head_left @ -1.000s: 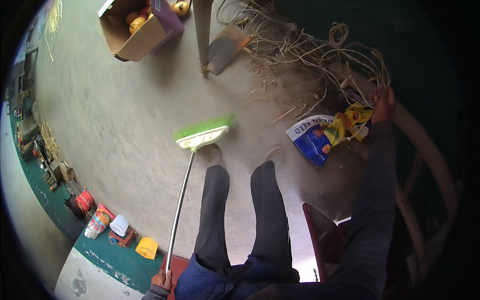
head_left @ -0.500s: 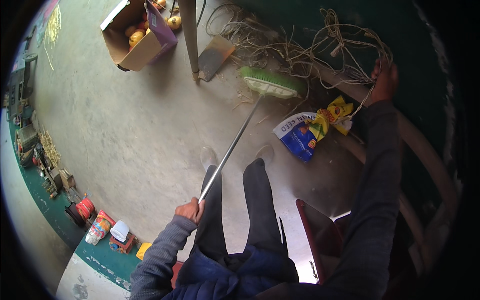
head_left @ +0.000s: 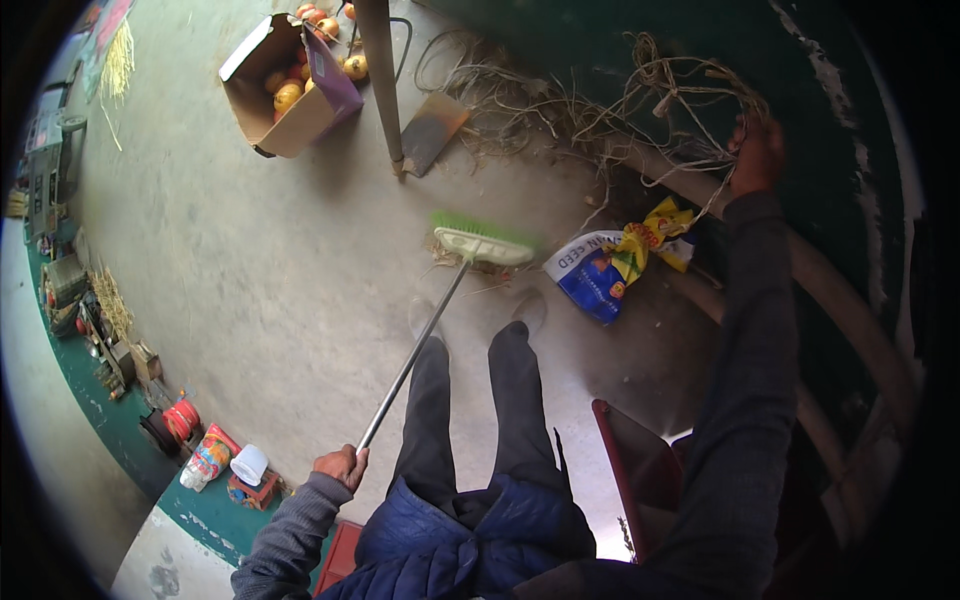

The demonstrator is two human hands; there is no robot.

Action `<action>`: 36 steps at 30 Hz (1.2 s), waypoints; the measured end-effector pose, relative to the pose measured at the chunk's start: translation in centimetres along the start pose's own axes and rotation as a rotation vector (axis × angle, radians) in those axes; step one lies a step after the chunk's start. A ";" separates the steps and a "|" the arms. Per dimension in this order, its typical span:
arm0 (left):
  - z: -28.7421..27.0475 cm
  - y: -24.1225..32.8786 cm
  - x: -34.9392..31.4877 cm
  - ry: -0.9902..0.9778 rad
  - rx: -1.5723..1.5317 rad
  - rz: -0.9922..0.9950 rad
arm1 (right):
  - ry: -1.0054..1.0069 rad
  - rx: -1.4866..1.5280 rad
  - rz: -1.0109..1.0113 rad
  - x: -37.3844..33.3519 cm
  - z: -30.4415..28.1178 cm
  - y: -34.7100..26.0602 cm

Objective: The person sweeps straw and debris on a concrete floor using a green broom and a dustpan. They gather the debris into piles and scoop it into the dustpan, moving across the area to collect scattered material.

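Wrapped round the metal handle of a broom (head_left: 415, 355), my left hand (head_left: 341, 467) is closed at its lower end. The broom's pale head with green bristles (head_left: 483, 243) lies on the concrete floor just beyond my feet, slightly blurred, with bits of straw along its near side. At the far right my right hand (head_left: 757, 155) is closed on a tangled bundle of twine (head_left: 690, 90), holding it up by the green wall. Strands trail from it toward a knotted blue, white and yellow seed bag (head_left: 600, 275) below.
A cardboard box (head_left: 315, 125) of round yellow-red fruit or vegetables stands at the far left of a post (head_left: 380, 90). Beside the post lies a flat dark shovel blade (head_left: 433, 132). Curved wooden poles (head_left: 830, 285) lean at right. A red object (head_left: 635, 470) stands near my right leg.
My left hand has drawn the broom back toward me and to the left, bringing straw with its head. The right hand still grips the twine, shifted slightly.
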State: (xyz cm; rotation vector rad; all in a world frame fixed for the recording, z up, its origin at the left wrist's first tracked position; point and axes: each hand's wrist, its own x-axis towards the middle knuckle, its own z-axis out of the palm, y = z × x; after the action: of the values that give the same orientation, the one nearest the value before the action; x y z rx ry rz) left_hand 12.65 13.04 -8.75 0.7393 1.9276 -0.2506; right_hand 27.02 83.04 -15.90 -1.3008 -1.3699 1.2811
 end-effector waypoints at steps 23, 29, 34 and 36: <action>-0.7 6.1 0.8 -0.002 0.040 -0.087 | -0.050 0.055 0.035 0.4 -1.6 -2.8; -1.0 9.6 3.2 0.023 -0.066 -0.027 | -0.105 0.044 -0.012 0.4 -2.2 -2.5; 0.2 12.6 11.5 0.049 0.025 0.047 | -0.104 0.022 -0.051 1.0 -2.2 -2.9; 1.2 12.5 12.4 0.039 0.086 0.014 | -0.087 -0.022 0.001 0.9 -2.4 -3.0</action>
State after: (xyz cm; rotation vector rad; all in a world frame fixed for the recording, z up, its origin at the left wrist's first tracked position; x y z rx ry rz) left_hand 17.25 27.12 -18.30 0.8193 1.9573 -0.3143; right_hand 28.83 84.41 -12.65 -1.2743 -1.4474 1.3406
